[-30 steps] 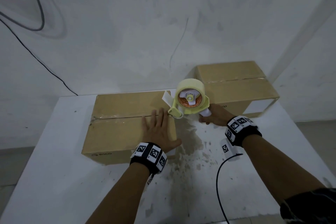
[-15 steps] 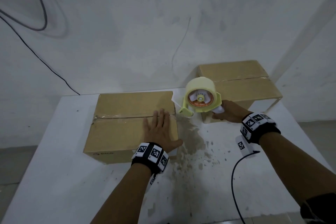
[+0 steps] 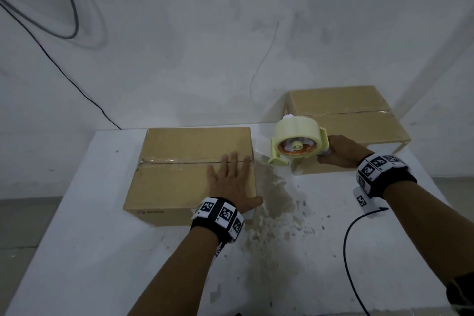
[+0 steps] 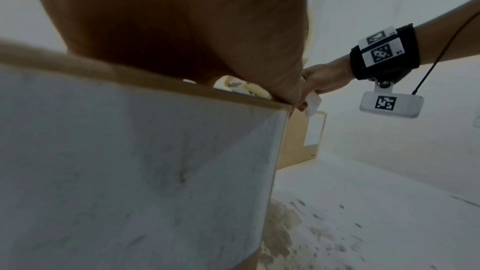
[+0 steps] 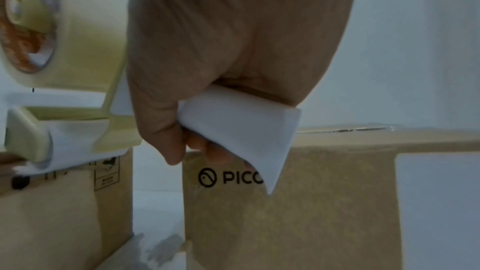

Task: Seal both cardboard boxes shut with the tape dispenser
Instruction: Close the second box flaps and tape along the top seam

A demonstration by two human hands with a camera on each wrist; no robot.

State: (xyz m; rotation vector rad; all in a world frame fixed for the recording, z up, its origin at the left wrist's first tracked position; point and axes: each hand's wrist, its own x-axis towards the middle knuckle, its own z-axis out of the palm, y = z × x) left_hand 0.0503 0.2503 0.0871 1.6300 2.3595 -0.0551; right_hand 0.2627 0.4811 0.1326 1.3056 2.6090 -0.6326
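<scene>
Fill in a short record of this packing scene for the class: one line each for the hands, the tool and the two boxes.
left hand: flat, fingers straight, resting on the near box
right hand: grips the tape dispenser's white handle
tape dispenser: in the air between the two boxes
near box: flaps closed, clear tape along the seam
far box: flaps closed; tape on seam cannot be told
table: white, stained

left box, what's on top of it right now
The left hand lies flat on the left box, fingers reaching across the seam. Clear tape runs along that seam; the stretch under the hand is covered. The tape dispenser is beside it.
</scene>
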